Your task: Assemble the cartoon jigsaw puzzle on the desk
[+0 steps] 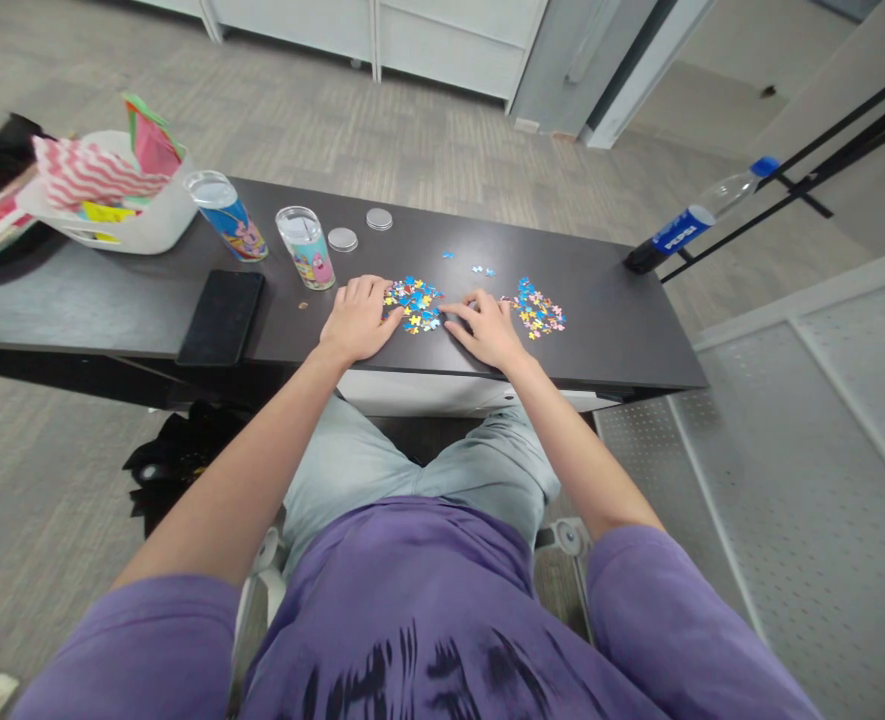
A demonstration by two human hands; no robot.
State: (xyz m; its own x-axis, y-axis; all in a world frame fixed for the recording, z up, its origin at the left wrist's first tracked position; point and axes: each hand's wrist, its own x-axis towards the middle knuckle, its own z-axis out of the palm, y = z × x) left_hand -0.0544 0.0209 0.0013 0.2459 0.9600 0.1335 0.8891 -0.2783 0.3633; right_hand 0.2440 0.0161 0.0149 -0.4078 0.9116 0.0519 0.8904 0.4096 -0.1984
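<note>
Two loose heaps of jigsaw puzzle pieces lie on the dark tabletop (599,340). The left heap (416,303) is mixed blue, yellow and white; the right heap (539,310) has many pink, yellow and blue pieces. My left hand (359,315) rests at the left edge of the left heap, fingers stretched out. Between the heaps is my right hand (485,328), its fingers spread, with the index fingertip at the left heap's right edge. No piece shows in either hand. A few single pieces (483,271) lie farther back.
Two printed clear canisters (308,250) stand on the left, with two round metal lids (343,240) beside them. A black phone (222,317) lies near the front edge. Farther left is a white basket (157,225) of packets. A Pepsi bottle (678,235) is at the right end.
</note>
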